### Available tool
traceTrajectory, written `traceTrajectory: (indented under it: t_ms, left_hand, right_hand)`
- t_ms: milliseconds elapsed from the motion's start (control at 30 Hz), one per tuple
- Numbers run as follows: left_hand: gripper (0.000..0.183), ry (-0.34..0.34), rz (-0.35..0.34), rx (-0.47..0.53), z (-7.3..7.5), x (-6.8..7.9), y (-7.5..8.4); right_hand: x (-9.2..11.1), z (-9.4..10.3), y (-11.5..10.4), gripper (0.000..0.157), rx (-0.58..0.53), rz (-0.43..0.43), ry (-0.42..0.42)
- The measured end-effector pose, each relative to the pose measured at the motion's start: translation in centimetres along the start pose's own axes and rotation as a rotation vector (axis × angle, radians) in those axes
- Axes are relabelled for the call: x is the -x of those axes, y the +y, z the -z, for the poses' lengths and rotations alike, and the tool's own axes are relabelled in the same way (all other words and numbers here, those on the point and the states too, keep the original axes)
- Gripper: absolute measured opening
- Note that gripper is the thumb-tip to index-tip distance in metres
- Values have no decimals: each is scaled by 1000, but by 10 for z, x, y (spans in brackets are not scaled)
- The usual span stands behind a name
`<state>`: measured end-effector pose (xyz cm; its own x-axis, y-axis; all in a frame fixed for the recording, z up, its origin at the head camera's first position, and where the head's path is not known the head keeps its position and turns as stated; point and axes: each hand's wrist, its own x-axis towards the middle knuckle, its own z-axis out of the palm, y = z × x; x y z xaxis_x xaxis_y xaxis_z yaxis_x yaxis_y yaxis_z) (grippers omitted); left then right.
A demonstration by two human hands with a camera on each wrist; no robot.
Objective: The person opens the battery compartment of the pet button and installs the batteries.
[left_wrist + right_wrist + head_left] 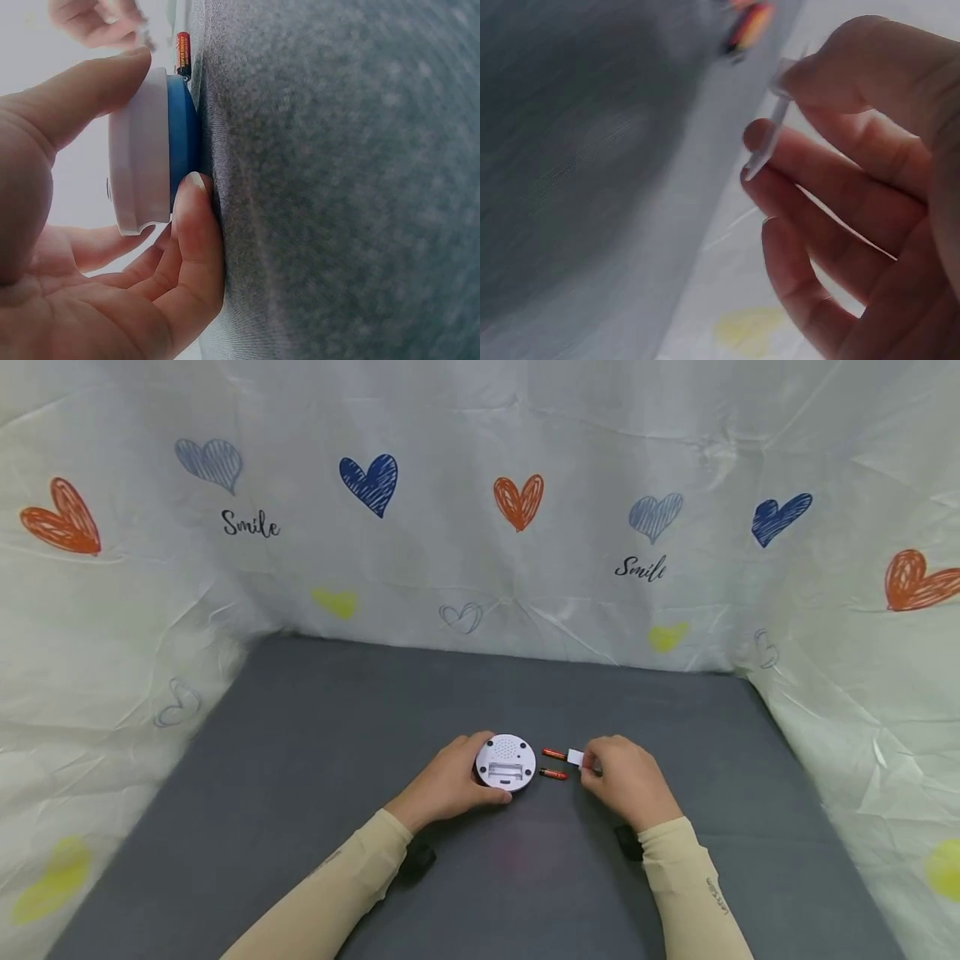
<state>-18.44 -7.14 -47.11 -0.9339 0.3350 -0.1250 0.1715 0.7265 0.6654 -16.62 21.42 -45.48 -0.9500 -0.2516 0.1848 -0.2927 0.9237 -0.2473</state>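
My left hand (448, 783) grips a round white device (507, 748) by its left side, thumb at the near edge. Its upturned face carries speaker holes, small dark feet and an uncovered battery compartment with no batteries in it. The left wrist view shows the device's white body (139, 154) and its blue lower part (182, 135) close to the table. Between thumb and fingers my right hand (628, 781) pinches a small, thin white battery cover (575, 757), seen edge-on as a white piece (769, 139) in the right wrist view. Two red-and-black batteries (553, 773) lie between the hands.
A dark grey cloth (360, 718) covers the table. Behind it and at both sides hangs a pale curtain (450, 560) printed with hearts and "Smile". Small black wrist units (417, 862) sit under both forearms.
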Motion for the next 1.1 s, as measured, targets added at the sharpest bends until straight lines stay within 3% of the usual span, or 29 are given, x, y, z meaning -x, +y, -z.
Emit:
traceTrajectory:
  t_ms: [233, 400, 500, 633, 767, 900, 1100]
  left_hand:
    - [96, 6, -6, -9, -1, 1, -4]
    - [97, 7, 1, -12, -3, 1, -6]
    - [97, 3, 3, -14, -2, 0, -5]
    - [98, 3, 0, -10, -1, -1, -4]
    - [98, 5, -2, -7, 0, -2, -2]
    - [98, 7, -2, -15, 1, -2, -1]
    - [97, 6, -3, -5, 0, 0, -3]
  right_hand:
    - [9, -5, 23, 19, 52, -93, -85]
    - [3, 4, 22, 15, -23, -146, -147]
    - [-6, 8, 16, 10, -66, -163, -140]
    - [-21, 5, 4, 4, -73, -118, -95]
    - [-32, -5, -6, 14, -50, -76, -91]
    - [-35, -13, -10, 20, -30, -70, -92]
    - [-34, -22, -11, 13, -40, -70, -95]
